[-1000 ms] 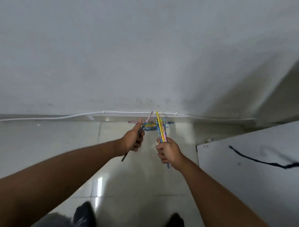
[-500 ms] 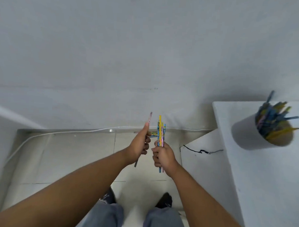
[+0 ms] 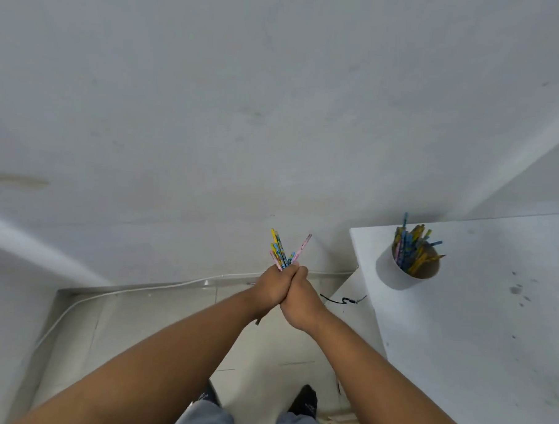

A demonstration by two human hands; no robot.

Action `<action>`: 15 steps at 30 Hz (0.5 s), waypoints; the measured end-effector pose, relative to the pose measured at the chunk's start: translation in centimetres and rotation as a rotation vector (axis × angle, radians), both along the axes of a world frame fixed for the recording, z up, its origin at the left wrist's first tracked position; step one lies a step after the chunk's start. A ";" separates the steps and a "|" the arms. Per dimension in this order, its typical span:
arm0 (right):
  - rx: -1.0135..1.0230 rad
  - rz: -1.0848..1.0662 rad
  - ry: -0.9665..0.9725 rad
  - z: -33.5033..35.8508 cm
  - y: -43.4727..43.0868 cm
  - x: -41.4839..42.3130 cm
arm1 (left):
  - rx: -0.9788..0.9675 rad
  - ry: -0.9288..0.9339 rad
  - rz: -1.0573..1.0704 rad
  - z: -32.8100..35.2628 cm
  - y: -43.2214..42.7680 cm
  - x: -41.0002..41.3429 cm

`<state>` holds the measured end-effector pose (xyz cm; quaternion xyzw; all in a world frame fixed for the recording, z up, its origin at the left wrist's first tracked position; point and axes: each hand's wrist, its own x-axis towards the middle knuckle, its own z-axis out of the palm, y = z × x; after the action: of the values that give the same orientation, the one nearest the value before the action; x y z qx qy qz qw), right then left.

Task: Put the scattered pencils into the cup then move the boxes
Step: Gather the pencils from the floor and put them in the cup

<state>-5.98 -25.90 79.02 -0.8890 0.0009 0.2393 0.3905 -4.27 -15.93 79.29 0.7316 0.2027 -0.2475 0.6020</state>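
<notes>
Brightly patterned pencils (image 3: 282, 251), yellow, blue and pink, fan upward out of the person's two hands, which are pressed together in front of the body. The left hand (image 3: 271, 287) and the right hand (image 3: 301, 301) touch along their inner edges, both curled closed around the lower part of the bundle, so that only the upper ends of the pencils stick out above the knuckles; a short dark tip shows below the left hand. The hands are held over a pale tiled floor (image 3: 157, 328), near the foot of a grey wall (image 3: 244, 114) where a white cable (image 3: 146, 290) runs along the base. To the right stands a white table (image 3: 478, 332), and on it, near its far left corner, a white cup (image 3: 397, 274) already packed with more coloured pencils leaning in different directions. The cup is well apart from the hands, up and to their right.
</notes>
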 end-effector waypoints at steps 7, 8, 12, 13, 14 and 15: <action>0.182 -0.064 -0.021 4.2 -1.3 0.0 | -0.082 -0.052 0.279 3.2 -1.6 2.3; 0.240 -0.106 0.000 4.7 -1.6 0.0 | -0.117 -0.044 0.337 3.5 -1.8 2.7; 0.539 -0.573 0.073 5.5 -2.9 0.4 | -0.320 -0.115 0.571 4.4 -3.1 4.8; 0.646 -0.744 0.130 5.2 -3.4 0.4 | -0.395 -0.145 0.623 5.0 -3.7 5.3; 0.772 -0.886 0.247 4.8 -4.1 0.6 | -0.449 -0.179 0.656 5.5 -4.6 5.7; 0.919 -0.988 0.400 4.5 -4.6 0.6 | -0.475 -0.211 0.666 6.0 -5.4 5.9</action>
<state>-5.39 -30.51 83.52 -0.4682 0.3752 0.1689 0.7820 1.64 -21.36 85.32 0.4884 0.3029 -0.0029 0.8184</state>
